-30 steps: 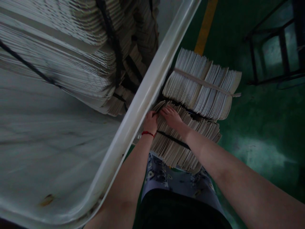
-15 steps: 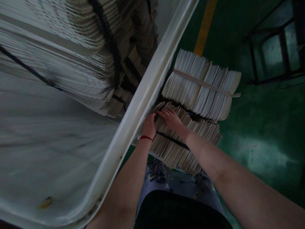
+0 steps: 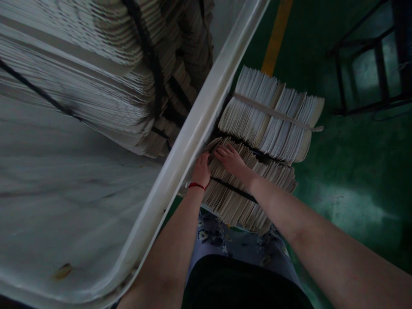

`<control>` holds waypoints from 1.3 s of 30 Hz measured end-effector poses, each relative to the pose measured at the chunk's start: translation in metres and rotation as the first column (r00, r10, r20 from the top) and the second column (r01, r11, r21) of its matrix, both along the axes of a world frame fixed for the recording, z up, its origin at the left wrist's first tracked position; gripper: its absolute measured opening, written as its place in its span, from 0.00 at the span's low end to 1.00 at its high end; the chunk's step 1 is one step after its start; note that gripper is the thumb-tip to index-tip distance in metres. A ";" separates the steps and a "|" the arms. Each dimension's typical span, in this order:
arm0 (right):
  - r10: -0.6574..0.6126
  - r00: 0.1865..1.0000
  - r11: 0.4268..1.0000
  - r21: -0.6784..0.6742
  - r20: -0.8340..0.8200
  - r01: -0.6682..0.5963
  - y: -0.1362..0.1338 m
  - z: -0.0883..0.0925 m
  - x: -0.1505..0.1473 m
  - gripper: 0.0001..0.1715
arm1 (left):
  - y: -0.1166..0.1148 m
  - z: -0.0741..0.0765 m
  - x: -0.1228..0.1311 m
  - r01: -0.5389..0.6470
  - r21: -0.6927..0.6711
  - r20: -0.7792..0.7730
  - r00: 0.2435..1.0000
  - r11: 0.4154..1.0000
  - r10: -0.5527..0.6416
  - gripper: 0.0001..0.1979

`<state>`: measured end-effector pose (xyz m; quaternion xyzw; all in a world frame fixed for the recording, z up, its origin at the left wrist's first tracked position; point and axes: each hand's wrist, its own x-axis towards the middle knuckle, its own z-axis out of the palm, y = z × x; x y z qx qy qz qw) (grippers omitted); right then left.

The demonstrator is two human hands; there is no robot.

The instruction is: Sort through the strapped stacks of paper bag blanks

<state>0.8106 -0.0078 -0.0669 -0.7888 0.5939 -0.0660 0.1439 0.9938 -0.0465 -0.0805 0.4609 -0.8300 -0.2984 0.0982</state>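
A bundle of thin tan sheets, paper or card (image 3: pixel 236 210), stands on edge close in front of my body, with a black strap (image 3: pixel 233 189) across it. At the bundle's left end, my left hand (image 3: pixel 201 169), red cord at the wrist, has its fingers together and curled over the outermost sheets. My right hand (image 3: pixel 229 159) lies over the top edges just beside it, fingers stretched out and a little apart. Between the fingertips of both hands the end sheets bow apart, leaving a dark gap. My right fingertips are partly lost among the sheets.
Behind lies a paler bundle (image 3: pixel 270 116) tied with a light band. A large white tub (image 3: pixel 180 150) borders my left side, holding strapped stacks of sheets (image 3: pixel 106 86). A dark metal frame (image 3: pixel 341 81) stands on the green floor (image 3: pixel 354 184) at right.
Both hands stay at the same end of the near bundle. The end sheets by the fingertips look slightly more bowed, and my right fingers have shifted a little.
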 end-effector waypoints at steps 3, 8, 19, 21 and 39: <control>0.036 0.999 0.999 -0.006 -0.029 -0.036 -0.004 0.003 0.001 0.26 | 0.000 0.002 -0.001 0.002 0.002 0.000 1.000 1.000 -0.002 0.25; 0.007 1.000 1.000 0.014 0.029 -0.007 -0.007 0.000 -0.001 0.26 | -0.006 0.003 -0.005 -0.050 -0.007 -0.008 0.999 0.999 0.050 0.25; -0.034 0.991 0.999 0.030 0.131 0.031 -0.002 -0.006 -0.004 0.34 | 0.008 0.008 -0.005 -0.107 -0.011 -0.094 0.990 0.994 0.106 0.26; -0.035 0.991 0.999 0.038 0.126 0.030 -0.002 -0.007 -0.004 0.34 | 0.011 0.010 -0.006 -0.148 -0.019 -0.082 0.986 0.989 0.146 0.26; 0.053 0.999 0.998 0.015 0.003 -0.053 -0.008 -0.001 0.002 0.26 | 0.019 0.008 -0.008 -0.264 -0.039 -0.121 0.959 0.964 0.258 0.23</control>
